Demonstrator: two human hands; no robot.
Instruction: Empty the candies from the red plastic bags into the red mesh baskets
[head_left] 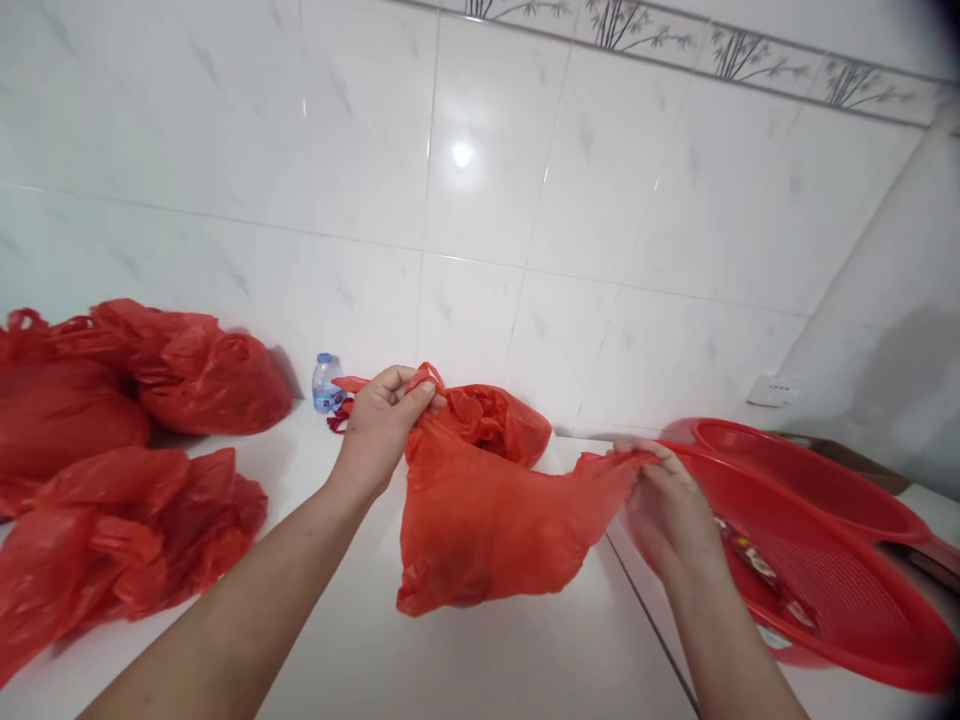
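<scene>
A red plastic bag (480, 520) hangs stretched between both my hands above the white counter (480, 660). My left hand (382, 420) pinches one of the bag's handles at the upper left, fingers closed round it. My right hand (664, 500) grips the other handle at the right, fingers closed, close to a red strainer basket (832, 590). The bag's mouth is pulled open between the handles, and I cannot see what lies inside.
Three filled red plastic bags (195, 365) (60, 410) (127, 540) lie at the left of the counter. A small water bottle (326, 383) stands by the tiled wall. A second red basin (810, 470) sits behind the strainer. A wall socket (772, 390) is at the right.
</scene>
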